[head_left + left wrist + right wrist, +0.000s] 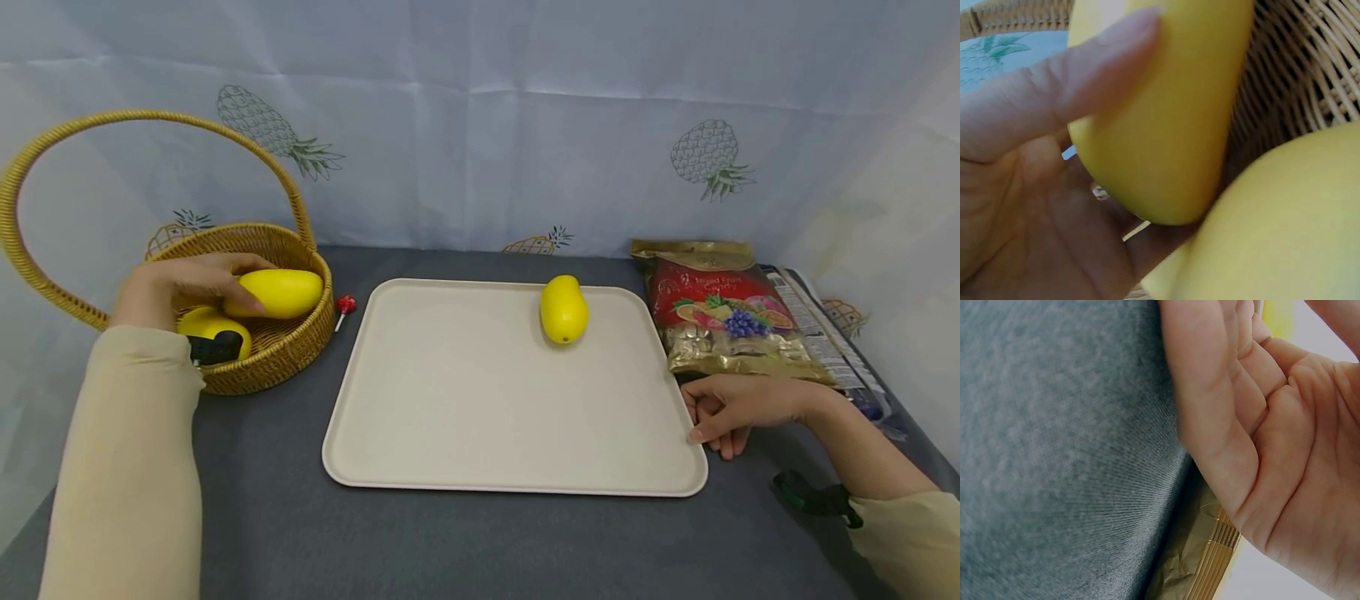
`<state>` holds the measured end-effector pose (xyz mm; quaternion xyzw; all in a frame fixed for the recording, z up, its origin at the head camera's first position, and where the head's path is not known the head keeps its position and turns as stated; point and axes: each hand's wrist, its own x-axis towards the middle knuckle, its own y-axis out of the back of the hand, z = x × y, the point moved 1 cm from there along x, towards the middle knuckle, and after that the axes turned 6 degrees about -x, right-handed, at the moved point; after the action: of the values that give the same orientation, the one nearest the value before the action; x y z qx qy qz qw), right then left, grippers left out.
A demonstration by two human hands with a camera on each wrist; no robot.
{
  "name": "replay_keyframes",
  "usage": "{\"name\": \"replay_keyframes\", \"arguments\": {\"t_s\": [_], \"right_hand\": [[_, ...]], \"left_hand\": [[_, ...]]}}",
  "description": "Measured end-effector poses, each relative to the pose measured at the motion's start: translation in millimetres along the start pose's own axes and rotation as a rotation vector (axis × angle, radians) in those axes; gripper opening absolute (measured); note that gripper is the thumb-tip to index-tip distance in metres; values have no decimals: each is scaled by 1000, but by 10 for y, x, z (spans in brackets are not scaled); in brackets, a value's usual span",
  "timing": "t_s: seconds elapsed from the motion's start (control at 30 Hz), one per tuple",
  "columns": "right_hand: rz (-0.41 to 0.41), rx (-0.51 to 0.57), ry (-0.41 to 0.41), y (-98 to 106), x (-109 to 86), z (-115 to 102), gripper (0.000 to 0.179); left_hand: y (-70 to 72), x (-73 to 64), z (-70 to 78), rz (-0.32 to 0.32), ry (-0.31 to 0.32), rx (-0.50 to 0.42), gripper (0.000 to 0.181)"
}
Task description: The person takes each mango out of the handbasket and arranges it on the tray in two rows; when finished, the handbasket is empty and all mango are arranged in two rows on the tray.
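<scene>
In the wicker basket my left hand grips a smooth yellow mango, its thumb lying across the fruit in the left wrist view. A second yellow mango lies in the basket below that hand and is partly hidden by the wrist in the head view. Another yellow mango sits on the beige tray, toward the back right. My right hand rests at the tray's right edge, thumb by the rim and fingers loosely bent on the dark tabletop.
A red and gold bag of mixed fruit candy lies right of the tray, over another clear package. Between basket and tray is a red lollipop. The basket's tall handle arches above the left hand. Pineapple-print cloth hangs behind.
</scene>
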<state>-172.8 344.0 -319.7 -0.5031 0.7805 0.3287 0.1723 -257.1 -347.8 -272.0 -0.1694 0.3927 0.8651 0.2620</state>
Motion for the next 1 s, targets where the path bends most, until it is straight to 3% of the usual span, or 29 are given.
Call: {"name": "replay_keyframes", "arguments": {"t_s": [0.43,0.57,0.83,1.0], "right_hand": [[-3,11,-2,-3,-3,-7,21],[-3,4,-7,1,-1,-10,20],[-3,1,-20,12,9,-8,20],[-1,3,-21,10,4,-3,21]], "left_hand": [[160,-233,228,159,-109,-164,59],[154,-289,347,146,-182,-216,49],[4,-323,654,83,-296,-118,48],[-93,-306,860,52,-361,-129,49]]}}
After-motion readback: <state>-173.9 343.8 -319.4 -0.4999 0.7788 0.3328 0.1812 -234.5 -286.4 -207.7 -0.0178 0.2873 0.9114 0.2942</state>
